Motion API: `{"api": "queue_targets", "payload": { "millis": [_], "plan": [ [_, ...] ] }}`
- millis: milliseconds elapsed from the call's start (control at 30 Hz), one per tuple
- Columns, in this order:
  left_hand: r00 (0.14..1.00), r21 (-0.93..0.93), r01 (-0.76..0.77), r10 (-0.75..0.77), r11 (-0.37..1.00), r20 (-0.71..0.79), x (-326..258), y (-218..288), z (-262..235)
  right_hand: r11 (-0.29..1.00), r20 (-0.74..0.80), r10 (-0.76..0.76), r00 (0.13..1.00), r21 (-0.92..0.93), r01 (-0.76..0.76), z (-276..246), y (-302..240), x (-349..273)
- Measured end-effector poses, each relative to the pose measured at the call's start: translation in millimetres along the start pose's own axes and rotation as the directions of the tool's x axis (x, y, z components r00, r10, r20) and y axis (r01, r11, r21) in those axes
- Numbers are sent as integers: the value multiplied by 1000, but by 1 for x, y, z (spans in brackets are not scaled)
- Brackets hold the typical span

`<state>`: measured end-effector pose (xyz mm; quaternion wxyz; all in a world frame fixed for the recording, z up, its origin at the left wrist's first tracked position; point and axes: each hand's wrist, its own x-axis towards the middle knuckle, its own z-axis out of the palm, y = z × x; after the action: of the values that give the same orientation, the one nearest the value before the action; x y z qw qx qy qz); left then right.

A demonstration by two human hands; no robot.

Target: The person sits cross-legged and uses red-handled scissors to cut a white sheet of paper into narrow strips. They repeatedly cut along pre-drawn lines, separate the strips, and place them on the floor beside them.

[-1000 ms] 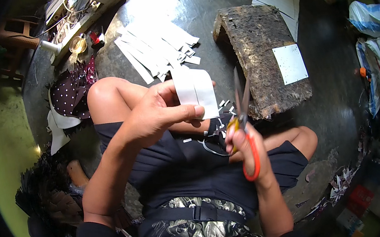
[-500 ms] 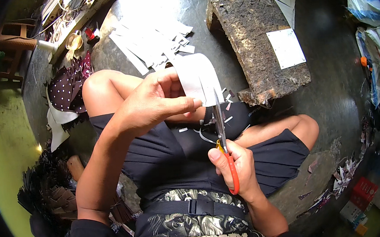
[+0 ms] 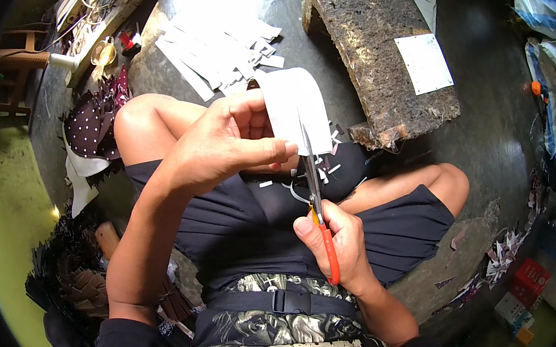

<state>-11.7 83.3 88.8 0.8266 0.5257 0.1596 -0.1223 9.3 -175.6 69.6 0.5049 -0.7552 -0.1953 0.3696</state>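
Observation:
My left hand (image 3: 224, 149) pinches a white paper sheet (image 3: 298, 106) upright above my lap. Orange-handled scissors (image 3: 317, 200) are gripped in my right hand (image 3: 338, 245), their blades pointing up into the lower edge of the sheet. Small white paper scraps (image 3: 328, 164) lie on my dark shorts between my crossed legs. A pile of cut white paper strips (image 3: 219, 46) lies on the dark floor beyond my left knee.
A rough wooden block (image 3: 374, 53) with a white square sheet (image 3: 424, 62) on it stands ahead to the right. Dotted dark fabric (image 3: 90, 123) and dark folded pieces (image 3: 74, 279) lie at my left. Bags and small boxes (image 3: 521, 290) sit along the right.
My right hand swung the scissors from the right side in under the paper, and the blades now meet the sheet's lower edge. My left hand kept hold of the sheet.

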Motion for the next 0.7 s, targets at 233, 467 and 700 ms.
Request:
{"api": "queue_targets", "payload": {
  "millis": [233,467,700],
  "plan": [
    [1000,11,13,-13,1000,-15,2,0,4,998,-49,-56,997,24,58,2,6,-1],
    [992,-103,-63,51,993,-116,2,-2,10,999,-61,-53,997,9,54,3,8,-3],
    [991,-71,-108,101,992,-91,1,-9,12,998,-22,-53,998,20,54,2,5,2]
  ]
}}
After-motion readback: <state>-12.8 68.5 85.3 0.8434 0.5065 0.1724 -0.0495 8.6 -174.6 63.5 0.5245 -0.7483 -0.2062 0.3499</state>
